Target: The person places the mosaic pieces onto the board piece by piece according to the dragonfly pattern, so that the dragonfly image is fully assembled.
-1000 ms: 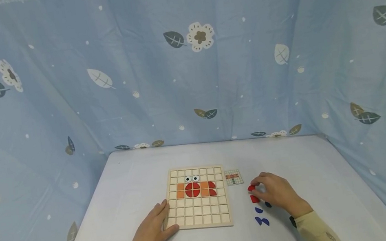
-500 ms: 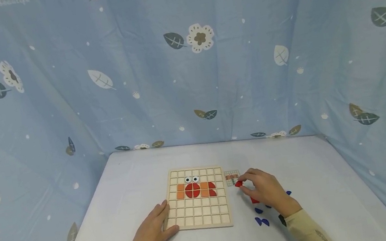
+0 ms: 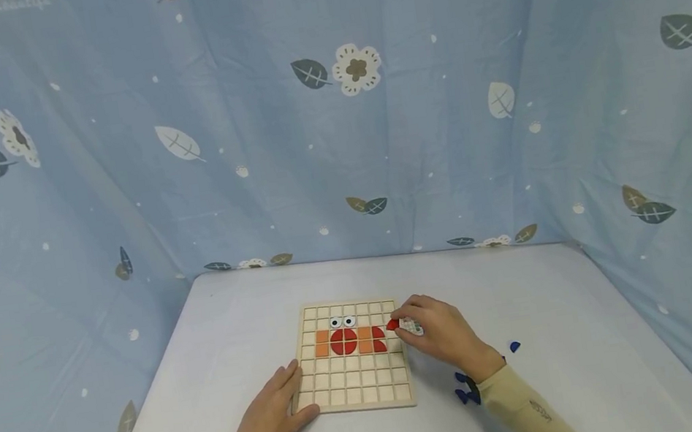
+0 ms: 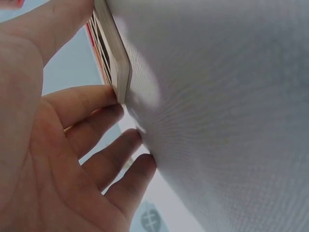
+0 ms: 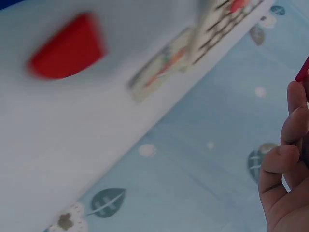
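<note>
A wooden grid board [image 3: 349, 378] lies on the table, with red quarter-circle pieces [image 3: 344, 342], orange squares [image 3: 322, 343] and two eye pieces [image 3: 342, 322] in its cells. My left hand [image 3: 271, 418] rests at its near left corner, thumb along the front edge and fairly straight fingers against the left side. Between thumb and fingertips, my right hand [image 3: 438, 328] pinches a red quarter-circle piece [image 3: 392, 324] above the board's right edge. Part of that hand covers a small pattern card [image 3: 411, 326]. In the right wrist view, the pinched piece barely shows at the right border.
Several blue rounded pieces [image 3: 462, 396] lie near my right wrist, with one blue piece [image 3: 515, 346] farther right. A loose red piece [image 5: 70, 48] appears in the right wrist view; my right arm hides it from the head view. A blue patterned curtain [image 3: 335, 136] surrounds the white table [image 3: 241, 319].
My right hand has picked up the red quarter-circle piece from the table at right and carried it left, past the card, to the board's right edge. My left hand stays put.
</note>
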`<state>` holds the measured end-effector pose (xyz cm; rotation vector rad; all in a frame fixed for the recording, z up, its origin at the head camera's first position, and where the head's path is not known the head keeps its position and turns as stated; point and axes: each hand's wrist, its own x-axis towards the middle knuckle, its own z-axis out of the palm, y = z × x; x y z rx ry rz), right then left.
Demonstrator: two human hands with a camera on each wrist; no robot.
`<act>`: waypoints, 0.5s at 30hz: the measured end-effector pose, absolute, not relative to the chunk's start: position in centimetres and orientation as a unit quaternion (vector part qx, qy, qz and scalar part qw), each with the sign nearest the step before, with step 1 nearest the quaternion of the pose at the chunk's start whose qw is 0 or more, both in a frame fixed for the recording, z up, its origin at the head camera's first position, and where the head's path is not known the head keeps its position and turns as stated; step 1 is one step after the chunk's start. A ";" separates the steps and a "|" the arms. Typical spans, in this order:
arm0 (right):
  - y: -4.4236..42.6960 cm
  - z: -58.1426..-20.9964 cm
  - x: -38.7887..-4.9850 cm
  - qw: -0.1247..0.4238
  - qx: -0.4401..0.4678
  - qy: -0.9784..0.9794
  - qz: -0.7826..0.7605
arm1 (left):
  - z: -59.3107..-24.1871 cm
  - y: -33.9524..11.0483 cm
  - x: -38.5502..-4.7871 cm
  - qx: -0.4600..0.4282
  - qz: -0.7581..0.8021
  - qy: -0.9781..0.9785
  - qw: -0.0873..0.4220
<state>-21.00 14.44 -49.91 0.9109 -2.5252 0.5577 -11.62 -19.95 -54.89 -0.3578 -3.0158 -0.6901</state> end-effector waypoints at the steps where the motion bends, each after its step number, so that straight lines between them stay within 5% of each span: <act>1: 14.0 -49.6 -21.0 0.198 0.331 -0.901 0.200 | -54.9 -20.0 -11.6 -0.114 -0.221 -0.969 0.014; 15: 7.7 -47.5 -22.2 0.193 0.401 -0.871 0.206 | -54.9 -20.2 -11.7 -0.125 -0.216 -0.968 0.021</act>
